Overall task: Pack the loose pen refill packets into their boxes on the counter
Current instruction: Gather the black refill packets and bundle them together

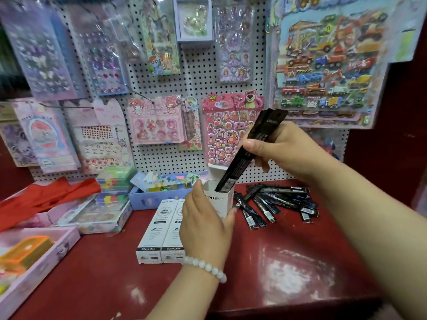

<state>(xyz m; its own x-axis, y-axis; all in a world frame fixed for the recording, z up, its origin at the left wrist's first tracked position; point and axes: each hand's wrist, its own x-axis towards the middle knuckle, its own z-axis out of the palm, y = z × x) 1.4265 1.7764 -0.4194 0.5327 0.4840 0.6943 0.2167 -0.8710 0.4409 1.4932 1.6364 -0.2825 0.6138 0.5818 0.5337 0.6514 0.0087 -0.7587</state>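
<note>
Counter (265, 262) | upright box (219, 202): black packets (245, 155) partly inside, count unclear

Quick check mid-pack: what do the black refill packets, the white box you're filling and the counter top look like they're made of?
Black refill packets: likely thin plastic film, glossy; the loose ones glint.
White box: looks like matte printed cardboard, with a folded flap at its open top.
Counter: hard red surface, probably lacquered or laminated; it shows bright reflections and worn pale patches. What lies underneath cannot be told.

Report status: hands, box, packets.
Left hand grips open box. Right hand holds black packets, lower ends inside box. Loose pile waits right of it. Nothing blocking.
</note>
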